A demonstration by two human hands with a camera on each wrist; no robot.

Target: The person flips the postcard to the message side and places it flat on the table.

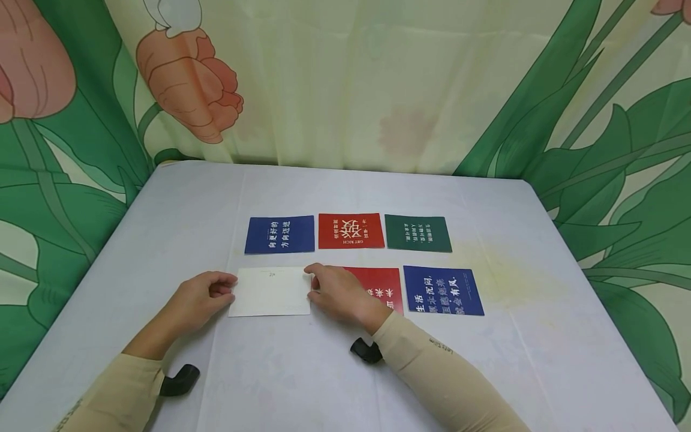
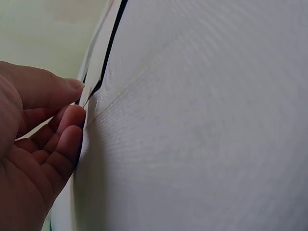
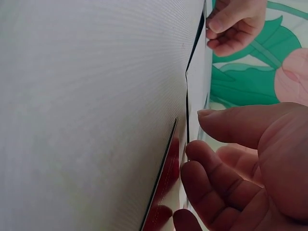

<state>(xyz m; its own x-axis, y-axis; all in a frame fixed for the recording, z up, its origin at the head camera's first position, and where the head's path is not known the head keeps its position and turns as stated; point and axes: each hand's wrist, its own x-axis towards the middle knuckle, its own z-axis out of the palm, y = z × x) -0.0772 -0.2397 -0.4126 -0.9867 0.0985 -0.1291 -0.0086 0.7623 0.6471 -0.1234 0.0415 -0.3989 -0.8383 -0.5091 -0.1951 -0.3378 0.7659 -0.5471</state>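
Observation:
A white card, its plain face up with a small mark near the top edge, lies level close over the table in the front row. My left hand pinches its left edge between thumb and fingertips. In the left wrist view the thumb meets the card's corner, and a dark underside shows along the edge. At the card's right edge, my right hand holds it by the fingertips. My right forearm and hand partly cover a red card just beside it.
A blue card with white writing lies at the right of the front row. Behind are another blue card, a red card and a green card. A white cloth covers the table; a flowered curtain hangs behind.

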